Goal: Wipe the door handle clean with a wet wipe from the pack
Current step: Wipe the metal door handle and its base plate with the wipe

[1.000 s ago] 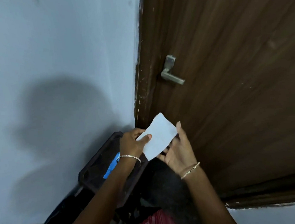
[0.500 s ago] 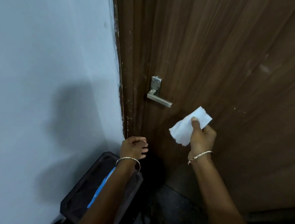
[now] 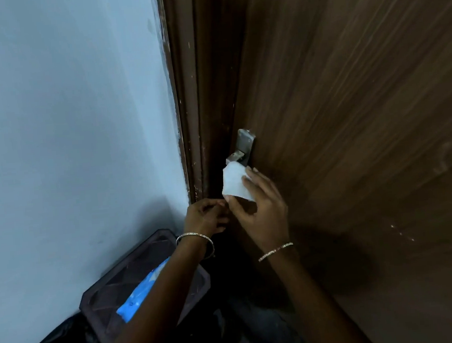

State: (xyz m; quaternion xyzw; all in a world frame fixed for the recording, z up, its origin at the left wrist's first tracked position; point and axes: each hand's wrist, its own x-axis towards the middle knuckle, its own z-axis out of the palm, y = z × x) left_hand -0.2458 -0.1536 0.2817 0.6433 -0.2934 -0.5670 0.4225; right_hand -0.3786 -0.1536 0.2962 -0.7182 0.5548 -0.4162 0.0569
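Observation:
A silver lever door handle (image 3: 242, 146) sits on the dark brown wooden door (image 3: 350, 105), close to the frame. My right hand (image 3: 264, 211) grips a white wet wipe (image 3: 234, 182) and presses it over the lever, hiding most of the lever. My left hand (image 3: 205, 217) is curled just left of and below the wipe, its fingertips near the wipe's lower corner; I cannot tell if they touch. The blue wipe pack (image 3: 142, 290) lies in a dark tray (image 3: 107, 294) below my left forearm.
A pale blue wall (image 3: 65, 130) fills the left side and meets the brown door frame (image 3: 189, 106). The tray rests on something dark near the floor. Pink clothing shows at the bottom edge.
My right hand has carried the wipe up and left onto the handle lever. My left hand let go of the wipe earlier and now hovers close beside it. The view has moved nearer the door.

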